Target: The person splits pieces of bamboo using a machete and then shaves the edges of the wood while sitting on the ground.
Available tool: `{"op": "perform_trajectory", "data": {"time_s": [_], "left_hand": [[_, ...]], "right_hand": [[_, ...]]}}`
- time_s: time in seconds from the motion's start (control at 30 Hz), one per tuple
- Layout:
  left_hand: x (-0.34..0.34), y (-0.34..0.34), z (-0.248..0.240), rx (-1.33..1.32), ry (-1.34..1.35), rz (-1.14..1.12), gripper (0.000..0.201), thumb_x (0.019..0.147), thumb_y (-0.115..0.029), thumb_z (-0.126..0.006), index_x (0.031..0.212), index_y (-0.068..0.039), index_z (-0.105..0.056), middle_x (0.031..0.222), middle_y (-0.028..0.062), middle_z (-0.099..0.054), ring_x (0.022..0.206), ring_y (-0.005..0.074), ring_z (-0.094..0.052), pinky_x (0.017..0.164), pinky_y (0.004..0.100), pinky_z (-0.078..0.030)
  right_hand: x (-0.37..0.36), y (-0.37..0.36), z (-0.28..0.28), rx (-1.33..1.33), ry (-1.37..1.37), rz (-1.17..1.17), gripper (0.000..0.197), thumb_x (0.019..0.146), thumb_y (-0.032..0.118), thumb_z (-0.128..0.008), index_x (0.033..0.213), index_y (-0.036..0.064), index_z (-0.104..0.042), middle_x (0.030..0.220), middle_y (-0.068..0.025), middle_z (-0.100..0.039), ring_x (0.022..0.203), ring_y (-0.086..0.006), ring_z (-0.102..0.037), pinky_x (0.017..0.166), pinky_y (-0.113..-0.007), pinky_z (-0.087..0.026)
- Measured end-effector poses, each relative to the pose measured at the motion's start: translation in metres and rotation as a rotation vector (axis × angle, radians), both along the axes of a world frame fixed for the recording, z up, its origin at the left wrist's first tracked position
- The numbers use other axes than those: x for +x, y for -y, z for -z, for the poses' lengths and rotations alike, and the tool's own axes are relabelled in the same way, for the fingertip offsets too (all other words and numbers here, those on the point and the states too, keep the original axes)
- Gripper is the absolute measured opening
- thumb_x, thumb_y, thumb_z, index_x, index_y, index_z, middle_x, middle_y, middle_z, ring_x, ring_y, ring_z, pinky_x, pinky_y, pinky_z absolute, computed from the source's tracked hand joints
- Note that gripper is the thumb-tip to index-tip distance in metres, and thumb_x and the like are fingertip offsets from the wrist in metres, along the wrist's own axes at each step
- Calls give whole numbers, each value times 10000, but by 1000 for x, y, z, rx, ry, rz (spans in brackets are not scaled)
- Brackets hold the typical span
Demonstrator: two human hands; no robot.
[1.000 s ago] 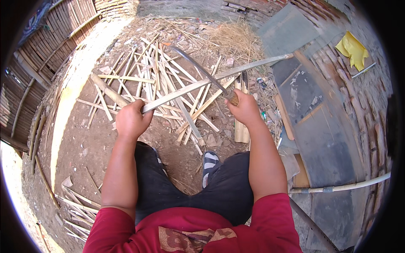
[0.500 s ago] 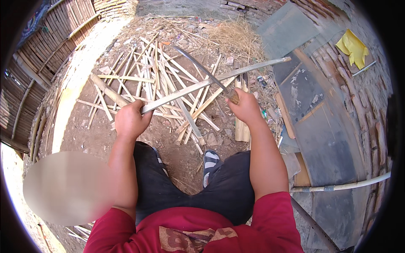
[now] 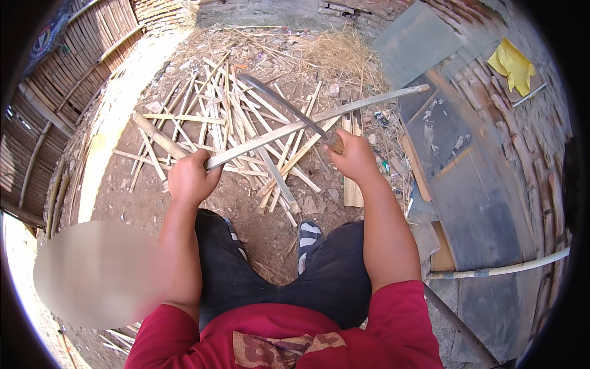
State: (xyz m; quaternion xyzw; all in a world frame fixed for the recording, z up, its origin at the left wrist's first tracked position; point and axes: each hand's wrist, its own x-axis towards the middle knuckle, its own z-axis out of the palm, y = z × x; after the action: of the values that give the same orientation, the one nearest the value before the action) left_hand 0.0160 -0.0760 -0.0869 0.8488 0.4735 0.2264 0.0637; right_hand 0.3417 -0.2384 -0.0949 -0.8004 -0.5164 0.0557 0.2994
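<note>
My left hand (image 3: 189, 177) is closed round the near end of a long, pale split bamboo strip (image 3: 261, 142), which slants up to the right across the front of me. In my right hand (image 3: 354, 154) is a curved-bladed sickle (image 3: 286, 107), gripped by its short wooden handle. Its dark blade points up and left and crosses the strip a little left of the handle; whether blade and wood touch, I cannot tell. Just beyond my left hand a thick round pole (image 3: 158, 135) slants up to the left, its near end hidden by that hand.
Several split strips (image 3: 230, 114) lie heaped on the dirt ahead. Dry straw (image 3: 341, 54) covers the ground behind them. Dark sheets (image 3: 473, 203) lean along the brick wall at right, with a pale pipe (image 3: 522, 269) across them. A bamboo-slat wall (image 3: 92, 46) stands at left.
The sickle has shifted slightly left and down along the strip, with my right hand moving a little that way. My left hand keeps its hold on the strip.
</note>
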Motion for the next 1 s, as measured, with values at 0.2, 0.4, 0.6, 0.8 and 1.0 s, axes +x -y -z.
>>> {"op": "perform_trajectory", "data": {"time_s": [0.2, 0.4, 0.6, 0.8, 1.0], "left_hand": [[-3, -1, -4, 53, 29, -17, 244, 830, -322, -788, 886, -90, -737, 775, 181, -715, 756, 406, -706, 690, 497, -557], [-4, -9, 3, 32, 39, -24, 239, 847, -327, -781, 898, -96, -748, 787, 181, -722, 760, 401, -713, 689, 493, -561], [-4, -2, -4, 19, 39, -9, 265, 846, -332, -787, 875, -76, -727, 779, 182, -711, 754, 400, -704, 676, 488, -545], [-40, 17, -30, 143, 37, -31, 266, 834, -284, -809, 835, -50, -682, 722, 183, -671, 683, 402, -670, 626, 481, -505], [-117, 62, -3, 38, 5, -119, 287, 809, -291, -823, 794, -46, -674, 677, 164, -665, 627, 383, -664, 606, 457, -521]], "right_hand": [[27, 6, 8, 123, -21, 41, 297, 885, 247, -757, 1103, 53, -704, 923, -202, -746, 901, -400, -727, 785, -475, -562], [40, 5, 24, 162, -178, 145, 411, 891, 241, -765, 1227, 14, -697, 988, -225, -764, 935, -389, -746, 831, -439, -573], [3, -2, 1, 47, 108, -75, 309, 847, 223, -762, 1118, 95, -690, 899, -216, -714, 881, -441, -697, 773, -505, -544], [53, 11, 16, 349, -165, 255, 314, 885, 228, -767, 1127, 33, -714, 950, -179, -770, 900, -360, -751, 795, -433, -564], [-9, 8, -10, 61, 24, -141, 349, 862, 218, -767, 1181, 87, -714, 958, -198, -754, 910, -392, -732, 793, -453, -567]]}}
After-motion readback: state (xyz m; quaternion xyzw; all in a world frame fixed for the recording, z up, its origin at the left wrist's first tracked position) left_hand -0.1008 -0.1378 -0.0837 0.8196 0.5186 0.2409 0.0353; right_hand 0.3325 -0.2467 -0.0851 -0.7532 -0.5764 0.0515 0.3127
